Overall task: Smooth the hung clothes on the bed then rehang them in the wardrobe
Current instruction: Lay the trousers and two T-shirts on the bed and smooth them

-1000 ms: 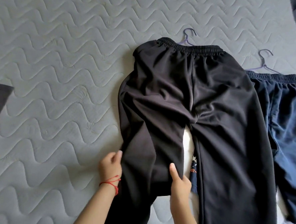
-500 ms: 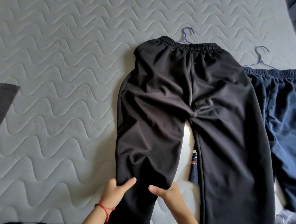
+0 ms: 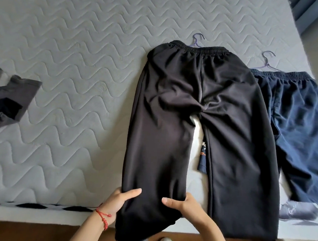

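Note:
Black trousers [image 3: 192,103] lie flat on the grey quilted mattress [image 3: 75,50], waistband at the far end on a purple hanger [image 3: 197,39]. Their cuffs hang over the near edge of the bed. My left hand [image 3: 119,200] grips the outer edge of the left leg near the bed's edge, thumb on top of the cloth. My right hand [image 3: 184,205] grips the inner edge of the same leg, thumb also on top. The cloth between my hands lies fairly flat. Creases remain around the crotch.
Navy trousers [image 3: 303,120] on a second purple hanger [image 3: 268,58] lie to the right, partly under the black pair. A white printed garment [image 3: 202,151] shows between the black legs. A dark grey garment [image 3: 8,100] lies at the left. Wooden floor [image 3: 36,232] runs below the bed.
Both hands have slid down the left leg toward the near edge of the bed, and the leg now lies straighter and smoother. The view has pulled back, showing the bed's edge and floor.

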Motion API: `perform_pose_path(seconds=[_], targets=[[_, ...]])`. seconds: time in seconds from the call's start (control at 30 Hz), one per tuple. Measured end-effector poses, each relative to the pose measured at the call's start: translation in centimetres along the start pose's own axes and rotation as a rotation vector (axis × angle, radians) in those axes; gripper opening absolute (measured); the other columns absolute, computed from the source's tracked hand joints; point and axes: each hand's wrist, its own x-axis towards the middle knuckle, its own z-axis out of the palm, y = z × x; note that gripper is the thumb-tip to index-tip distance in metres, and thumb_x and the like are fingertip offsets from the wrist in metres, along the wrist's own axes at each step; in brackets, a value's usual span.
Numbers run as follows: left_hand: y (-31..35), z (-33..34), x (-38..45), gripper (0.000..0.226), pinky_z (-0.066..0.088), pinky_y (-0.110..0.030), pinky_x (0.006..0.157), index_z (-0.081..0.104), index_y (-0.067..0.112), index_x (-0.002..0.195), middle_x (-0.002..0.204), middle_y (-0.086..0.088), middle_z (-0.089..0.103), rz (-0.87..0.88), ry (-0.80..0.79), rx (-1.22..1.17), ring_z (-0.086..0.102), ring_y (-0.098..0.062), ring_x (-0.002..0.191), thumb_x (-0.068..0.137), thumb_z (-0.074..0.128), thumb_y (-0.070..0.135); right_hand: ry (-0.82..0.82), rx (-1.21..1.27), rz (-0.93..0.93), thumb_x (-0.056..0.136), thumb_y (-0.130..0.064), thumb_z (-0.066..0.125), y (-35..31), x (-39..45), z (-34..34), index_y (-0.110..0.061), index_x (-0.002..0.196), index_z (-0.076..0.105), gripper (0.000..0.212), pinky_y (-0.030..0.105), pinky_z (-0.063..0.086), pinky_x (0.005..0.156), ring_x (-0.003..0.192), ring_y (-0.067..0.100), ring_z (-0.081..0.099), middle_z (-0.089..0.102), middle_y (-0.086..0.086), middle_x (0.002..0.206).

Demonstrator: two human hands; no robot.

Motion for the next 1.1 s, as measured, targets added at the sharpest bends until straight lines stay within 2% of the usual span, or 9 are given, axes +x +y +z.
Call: perform_pose_path(seconds=[0.2,0.37,0.43,0.53,0.6,0.73,0.83,0.97,1.1], targets=[[-3.7,-0.7,-3.0,0.085,0.058,-0.028,0.071,0.07,0.005,0.093,0.095,-0.012,0.074,0.1,0.005,-0.051,0.071,-0.024,0.088,0.018,0.092,0.039,0.066,0.021,-0.097,0.073,-0.01,0.074,3.1,-4.2,-1.2,-0.003,0.091,0.07,0.02,0.015,0.049,0.06,0.071,0.011,0.068,0.073,0.001,0.077],[-5.6,-0.6,-5.5,0.022,0.059,-0.032,0.069,0.067,0.001,0.094,0.087,-0.013,0.075,0.123,0.013,-0.216,0.072,-0.024,0.077,0.073,0.063,0.002,-0.009,0.173,-0.085,0.071,-0.018,0.074,5.2,-6.3,-2.0,-0.006,0.092,0.071,0.024,0.028,0.052,0.07,0.085,0.018,0.069,0.074,0.005,0.091],[-6.9,-0.3,-5.4,0.016,0.059,-0.03,0.069,0.068,0.001,0.09,0.09,-0.012,0.073,0.098,0.091,-0.106,0.071,-0.024,0.077,0.081,0.055,-0.004,0.088,0.024,-0.009,0.076,-0.021,0.073,6.2,-6.3,-1.9,-0.007,0.092,0.069,0.022,0.026,0.05,0.066,0.077,0.016,0.067,0.073,0.003,0.085],[-8.7,-0.6,-4.8,0.005,0.051,-0.04,0.086,0.068,0.009,0.081,0.091,-0.01,0.07,0.141,0.248,0.184,0.066,-0.032,0.094,0.08,0.064,0.005,0.102,-0.267,0.084,0.08,-0.026,0.069,7.8,-6.2,-1.8,-0.008,0.092,0.067,0.022,0.022,0.046,0.06,0.071,0.013,0.062,0.068,0.001,0.081],[-9.3,-0.7,-4.5,0.004,0.048,-0.04,0.088,0.065,0.009,0.083,0.088,-0.01,0.067,0.179,0.342,0.396,0.063,-0.033,0.099,0.083,0.063,0.013,0.039,-0.243,0.055,0.078,-0.02,0.071,8.6,-6.4,-1.9,-0.01,0.087,0.07,0.013,0.015,0.048,0.064,0.074,0.01,0.064,0.07,-0.003,0.082],[-9.8,-0.6,-4.3,0.016,0.041,-0.031,0.072,0.064,0.004,0.091,0.093,-0.017,0.068,0.224,0.452,0.703,0.062,-0.033,0.094,0.088,0.058,0.017,-0.01,-0.059,0.027,0.071,-0.012,0.074,10.4,-6.2,-2.6,-0.008,0.081,0.072,0.01,0.028,0.051,0.077,0.079,0.015,0.066,0.072,0.003,0.084],[-10.7,-0.7,-4.0,0.028,0.046,-0.034,0.078,0.057,0.002,0.106,0.107,-0.019,0.066,0.097,0.531,0.909,0.06,-0.037,0.101,0.086,0.058,0.022,0.179,-0.357,0.141,0.082,-0.011,0.062,12.7,-5.5,-3.7,-0.016,0.08,0.064,0.006,0.024,0.048,0.058,0.056,0.009,0.06,0.062,0.001,0.071],[-11.5,1.8,-4.1,0.053,0.042,-0.041,0.096,0.041,0.006,0.129,0.127,-0.02,0.052,0.106,0.592,1.045,0.049,-0.037,0.118,0.082,0.061,0.021,0.486,-0.43,0.181,0.079,-0.022,0.061,14.4,-5.5,-7.0,-0.015,0.106,0.065,0.029,0.028,0.051,0.078,0.085,0.021,0.067,0.069,0.004,0.093],[-11.2,7.6,-2.8,0.038,0.039,-0.034,0.1,0.053,0.01,0.122,0.126,-0.011,0.054,0.323,0.416,0.991,0.049,-0.027,0.119,0.085,0.057,0.019,0.711,-0.299,0.091,0.083,-0.02,0.058,13.0,-6.3,-11.5,-0.012,0.106,0.067,0.026,0.028,0.045,0.077,0.092,0.023,0.065,0.071,0.007,0.096]])
